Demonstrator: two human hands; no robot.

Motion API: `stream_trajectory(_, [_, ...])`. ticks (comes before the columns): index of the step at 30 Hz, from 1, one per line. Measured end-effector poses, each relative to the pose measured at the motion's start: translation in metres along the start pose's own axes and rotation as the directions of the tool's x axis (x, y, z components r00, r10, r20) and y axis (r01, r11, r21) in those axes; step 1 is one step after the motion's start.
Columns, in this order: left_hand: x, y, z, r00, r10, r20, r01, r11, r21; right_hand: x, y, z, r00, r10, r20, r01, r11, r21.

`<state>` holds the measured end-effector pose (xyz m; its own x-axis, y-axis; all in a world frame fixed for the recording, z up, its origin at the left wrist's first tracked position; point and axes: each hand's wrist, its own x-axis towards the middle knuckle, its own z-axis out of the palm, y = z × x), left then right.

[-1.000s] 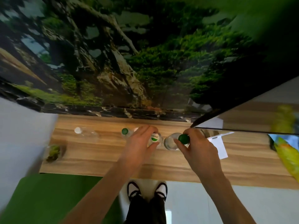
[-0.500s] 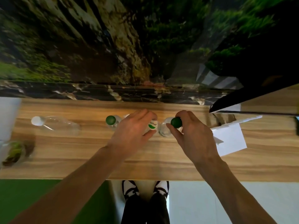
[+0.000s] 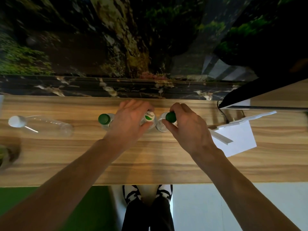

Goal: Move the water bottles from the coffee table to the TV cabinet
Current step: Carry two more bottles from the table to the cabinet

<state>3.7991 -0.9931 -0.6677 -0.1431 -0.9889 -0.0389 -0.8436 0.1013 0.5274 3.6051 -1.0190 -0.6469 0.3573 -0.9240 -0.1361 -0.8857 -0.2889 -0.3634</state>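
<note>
Seen from above, standing at the near edge of a wood-grain TV cabinet (image 3: 150, 155) that runs left to right below a dark marble strip (image 3: 116, 88) and a forest-print wall (image 3: 100, 39). Left hand (image 3: 131, 120) curled around an upright clear water bottle with a white, green-marked cap (image 3: 149, 116), thumb against the near side of the neck, fingers wrapped over the far side. Right hand (image 3: 188, 129) pinched on the dark green cap of a second upright bottle (image 3: 170, 116), thumb and fingertips closed around the cap, clear body just visible below it. Both bottles side by side near the back edge of the cabinet top, roughly at its middle, almost touching; whether resting on the wood or slightly raised cannot be told. Just left of the left hand, a third upright bottle with a green cap (image 3: 104, 118), partly hidden by the wrist. Farther toward the left end, a clear white-capped bottle (image 3: 41, 125) lying on its side. At the left edge, a blurred glass jar with greenery (image 3: 7, 155). Toward the right end, a white card stand (image 3: 236, 139) beside the corner of a dark screen (image 3: 250, 90). Below the near edge, black trousers and black-and-white shoes (image 3: 147, 192), with green mat (image 3: 50, 197) on the left.
</note>
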Motion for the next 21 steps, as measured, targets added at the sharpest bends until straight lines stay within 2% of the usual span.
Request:
stream_trajectory(10, [-0.003,-0.008,0.012,0.999,-0.049,0.022,0.049,0.999,0.003,0.001,0.003,0.019,0.996,0.043,0.078,-0.046,0.999,0.026])
stream_trajectory(21, [-0.009,-0.005,0.003,0.994,-0.088,0.071,0.086,0.996,0.026,-0.005,0.001,0.016,0.991,0.105,0.088,-0.109,0.993,0.043])
